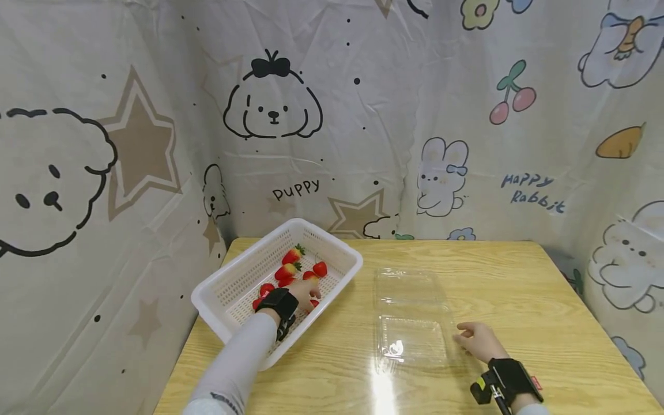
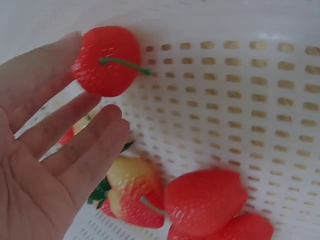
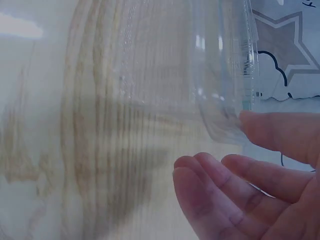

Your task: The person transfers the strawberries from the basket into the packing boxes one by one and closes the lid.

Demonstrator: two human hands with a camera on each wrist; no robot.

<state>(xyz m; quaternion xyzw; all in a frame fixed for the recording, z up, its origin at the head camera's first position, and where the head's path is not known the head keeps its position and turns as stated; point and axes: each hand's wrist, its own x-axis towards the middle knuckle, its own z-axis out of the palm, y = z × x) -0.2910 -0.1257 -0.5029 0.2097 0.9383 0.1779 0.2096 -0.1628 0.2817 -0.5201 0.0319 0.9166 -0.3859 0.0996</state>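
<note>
My left hand (image 1: 302, 293) is down inside the white basket (image 1: 210, 288), fingers mostly straight. In the left wrist view its thumb and a finger reach the left edge of a round red cherry-like fruit (image 2: 112, 60) with a thin green stem, close to the basket wall. Below the fingers lie a red-and-yellow strawberry (image 2: 132, 187) and another red fruit (image 2: 205, 200). My right hand (image 1: 479, 340) hovers beside a clear plastic clamshell box (image 1: 412, 316), which lies opened flat. Its fingers are loosely bent with nothing between them, and the thumb tip (image 3: 250, 122) overlaps the box's edge.
All of this is on a light wooden table (image 1: 332, 380). Several strawberries (image 1: 287, 271) and red fruits are scattered in the basket, which sits at an angle on the left. A printed curtain (image 1: 363, 127) hangs along the back and sides.
</note>
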